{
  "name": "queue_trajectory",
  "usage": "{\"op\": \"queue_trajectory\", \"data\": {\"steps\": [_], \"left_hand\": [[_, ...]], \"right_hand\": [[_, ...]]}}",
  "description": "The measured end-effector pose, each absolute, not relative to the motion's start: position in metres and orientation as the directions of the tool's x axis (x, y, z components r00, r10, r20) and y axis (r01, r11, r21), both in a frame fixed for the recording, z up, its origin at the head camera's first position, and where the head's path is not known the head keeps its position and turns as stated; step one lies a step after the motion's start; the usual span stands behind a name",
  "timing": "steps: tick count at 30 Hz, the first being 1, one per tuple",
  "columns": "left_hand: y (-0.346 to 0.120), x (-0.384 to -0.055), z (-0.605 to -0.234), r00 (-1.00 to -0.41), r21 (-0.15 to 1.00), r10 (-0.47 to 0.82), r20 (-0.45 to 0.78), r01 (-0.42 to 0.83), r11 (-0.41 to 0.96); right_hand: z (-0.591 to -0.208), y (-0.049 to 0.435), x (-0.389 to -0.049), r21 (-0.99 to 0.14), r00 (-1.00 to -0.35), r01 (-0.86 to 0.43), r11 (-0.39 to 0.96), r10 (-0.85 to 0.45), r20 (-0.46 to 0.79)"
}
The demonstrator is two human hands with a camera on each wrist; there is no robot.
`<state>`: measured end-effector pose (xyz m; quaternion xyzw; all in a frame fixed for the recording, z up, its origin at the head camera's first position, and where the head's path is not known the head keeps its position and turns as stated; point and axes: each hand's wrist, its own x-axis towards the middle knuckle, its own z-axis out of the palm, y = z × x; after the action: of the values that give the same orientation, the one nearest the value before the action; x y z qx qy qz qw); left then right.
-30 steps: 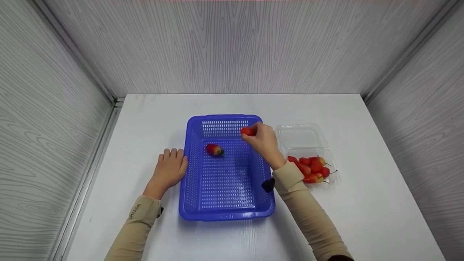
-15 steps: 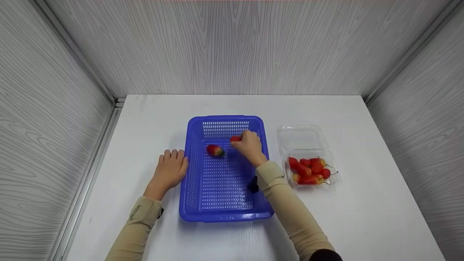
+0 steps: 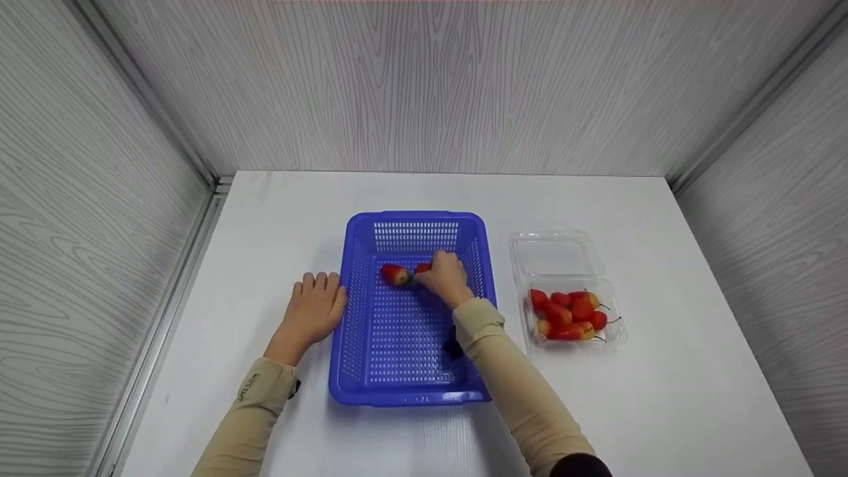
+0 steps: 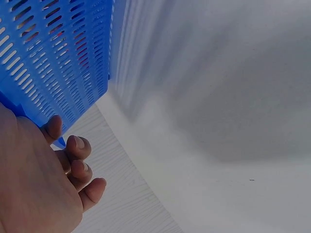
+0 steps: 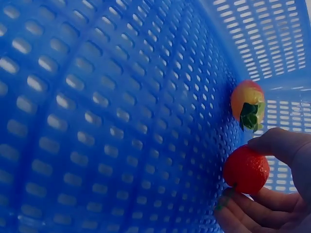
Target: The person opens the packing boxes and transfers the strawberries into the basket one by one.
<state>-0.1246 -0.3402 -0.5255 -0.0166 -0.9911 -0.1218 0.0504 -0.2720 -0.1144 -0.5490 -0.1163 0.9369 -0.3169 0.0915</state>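
Observation:
My right hand (image 3: 445, 278) is down inside the blue plastic basket (image 3: 411, 399), pinching a red strawberry (image 5: 246, 170) between thumb and fingers. In the right wrist view it shows close over the slotted floor. Just left of it lies another strawberry (image 3: 395, 274), red and yellow with green leaves (image 5: 251, 116). My left hand (image 3: 310, 310) is at the basket's left rim, fingers extended forward and thumb against the edge. Seen from the left wrist, the fingertips (image 4: 78, 143) stick out past the rim, loosely bent.
Right of the basket stands a clear plastic clamshell box (image 3: 558, 255), lid folded back. Several red and yellow fruits (image 3: 570, 315), some with thin stems, fill its near half. The white table (image 3: 662, 397) is bounded by grey wood-grain panels (image 3: 424, 86).
My right hand has moved left and down into the basket with the strawberry, bringing it near the one lying there. The left hand has stayed at the rim.

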Motion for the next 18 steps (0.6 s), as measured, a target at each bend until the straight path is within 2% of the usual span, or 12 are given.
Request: {"op": "queue_trajectory", "data": {"steps": [6, 18], "left_hand": [[-0.34, -0.124, -0.524, -0.994, 0.238, 0.02, 0.111, 0.046, 0.97], [-0.34, -0.123, -0.524, -0.993, 0.241, 0.025, 0.111, 0.051, 0.969]], "right_hand": [[-0.556, -0.118, -0.27, -0.591, -0.954, -0.176, 0.788, -0.285, -0.097], [-0.565, -0.12, -0.267, -0.536, -0.944, -0.298, 0.79, -0.328, 0.04]]}}
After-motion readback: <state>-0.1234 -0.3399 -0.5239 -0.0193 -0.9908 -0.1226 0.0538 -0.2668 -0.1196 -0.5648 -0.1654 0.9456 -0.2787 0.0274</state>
